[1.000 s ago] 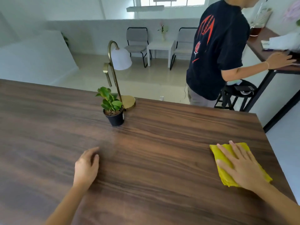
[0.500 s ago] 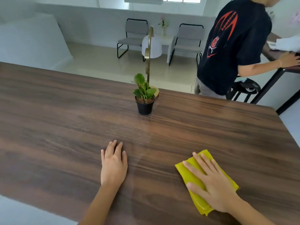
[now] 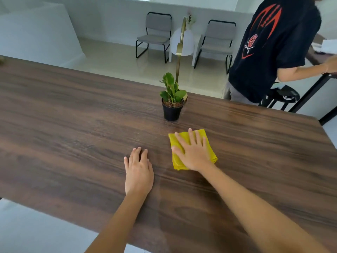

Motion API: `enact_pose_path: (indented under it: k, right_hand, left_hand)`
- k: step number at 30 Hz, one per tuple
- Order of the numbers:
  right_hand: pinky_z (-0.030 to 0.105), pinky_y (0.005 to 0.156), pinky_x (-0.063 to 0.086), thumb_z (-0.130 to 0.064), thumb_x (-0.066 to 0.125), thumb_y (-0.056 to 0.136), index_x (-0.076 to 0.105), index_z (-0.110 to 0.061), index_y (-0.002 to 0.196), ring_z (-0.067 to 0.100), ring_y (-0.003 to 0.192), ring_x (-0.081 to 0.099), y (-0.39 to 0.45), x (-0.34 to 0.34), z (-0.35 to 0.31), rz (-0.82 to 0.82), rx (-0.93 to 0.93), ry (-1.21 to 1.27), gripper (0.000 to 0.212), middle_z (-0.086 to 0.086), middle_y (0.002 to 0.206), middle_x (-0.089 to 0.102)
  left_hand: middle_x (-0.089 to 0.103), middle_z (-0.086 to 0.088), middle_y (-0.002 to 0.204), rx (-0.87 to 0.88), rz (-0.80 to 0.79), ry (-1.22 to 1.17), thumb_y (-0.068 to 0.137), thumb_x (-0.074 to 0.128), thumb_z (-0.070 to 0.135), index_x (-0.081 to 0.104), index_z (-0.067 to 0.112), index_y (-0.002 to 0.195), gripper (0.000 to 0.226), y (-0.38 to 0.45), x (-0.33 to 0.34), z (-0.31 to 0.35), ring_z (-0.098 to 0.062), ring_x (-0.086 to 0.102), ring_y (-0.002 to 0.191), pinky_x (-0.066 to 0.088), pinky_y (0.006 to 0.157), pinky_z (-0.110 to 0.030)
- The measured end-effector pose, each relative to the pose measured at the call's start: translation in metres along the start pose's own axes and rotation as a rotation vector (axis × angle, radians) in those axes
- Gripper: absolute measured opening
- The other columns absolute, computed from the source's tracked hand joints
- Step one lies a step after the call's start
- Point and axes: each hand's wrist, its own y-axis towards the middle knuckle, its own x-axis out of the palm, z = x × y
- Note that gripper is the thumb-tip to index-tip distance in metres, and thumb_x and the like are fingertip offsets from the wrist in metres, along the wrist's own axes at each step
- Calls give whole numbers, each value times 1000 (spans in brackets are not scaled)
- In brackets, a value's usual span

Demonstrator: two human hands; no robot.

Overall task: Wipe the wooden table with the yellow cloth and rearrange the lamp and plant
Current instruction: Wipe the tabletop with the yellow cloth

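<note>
A folded yellow cloth (image 3: 177, 143) lies on the dark wooden table (image 3: 73, 125), just in front of the plant. My right hand (image 3: 193, 152) presses flat on the cloth with fingers spread. My left hand (image 3: 138, 170) rests palm down on the bare wood, a little to the left of the cloth. A small green plant in a black pot (image 3: 172, 111) stands near the table's far edge. Directly behind it rises a brass lamp (image 3: 179, 50) with a white shade; the plant hides most of its base.
A person in a dark T-shirt (image 3: 273, 48) stands beyond the table's far right corner, next to a black stool (image 3: 284, 95) and another dark table. Two grey chairs (image 3: 155, 35) and a small white table stand on the floor farther back.
My right hand has slid the cloth leftward across the table, from near the right edge to just in front of the plant. My left hand stayed flat on the wood.
</note>
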Motion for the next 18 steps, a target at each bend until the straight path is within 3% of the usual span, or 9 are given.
enact_pose_path:
  k: [3, 5, 9, 11, 13, 16, 18]
  right_hand:
    - [45, 120, -7, -79, 7, 86, 3, -56, 148, 23, 150, -12, -123, 17, 15, 6, -272, 19, 66, -2, 163, -10]
    - [43, 119, 0, -77, 18, 90, 7, -56, 148, 20, 151, -5, -183, 22, 68, 36, -274, 16, 62, -5, 164, -1]
    - [53, 116, 20, -81, 3, 84, 19, -48, 150, 33, 147, 24, -187, 2, 173, 126, 191, -89, 76, 7, 162, 19]
    - [56, 117, 15, -85, -1, 77, 14, -48, 151, 36, 148, 16, -149, -10, 174, 151, 507, -10, 84, 12, 163, 15]
    - [59, 117, 5, -84, 8, 79, 9, -47, 152, 38, 149, 1, -107, -17, 140, 138, 654, 115, 81, 13, 164, 3]
    - [59, 117, -1, -78, 17, 86, 7, -46, 152, 40, 149, -3, -84, 1, 51, 85, 424, 141, 74, 15, 164, -3]
    - [59, 117, 4, -75, 20, 87, 15, -45, 152, 41, 148, 9, -110, 27, -10, 119, 157, 71, 72, 16, 163, 7]
  left_hand:
    - [43, -17, 144, 2, -18, 1, 94, 42, 12, 49, 5, 133, 40, -1, -1, 0, -30, 29, 140, 15, 115, -54]
    - [42, -17, 145, 6, -22, 7, 95, 41, 13, 48, 5, 134, 40, -1, -2, 1, -30, 27, 141, 13, 115, -53]
    - [40, -19, 145, 6, -34, 33, 94, 41, 13, 46, 5, 134, 42, -1, -2, 3, -32, 28, 140, 12, 115, -53]
    - [41, -20, 145, 1, -35, 29, 93, 42, 12, 47, 4, 134, 41, -1, -3, 4, -34, 28, 140, 12, 114, -54]
    - [40, -21, 145, 0, -34, 10, 94, 42, 12, 47, 4, 134, 41, -1, -3, 3, -34, 26, 140, 10, 115, -53]
    - [38, -19, 146, -5, -55, -44, 96, 40, 12, 48, 4, 134, 40, 2, -5, 0, -32, 24, 142, 8, 115, -52]
    - [39, -19, 146, 6, -99, -117, 95, 41, 10, 49, 3, 133, 39, 5, -12, -5, -33, 23, 142, 9, 114, -53]
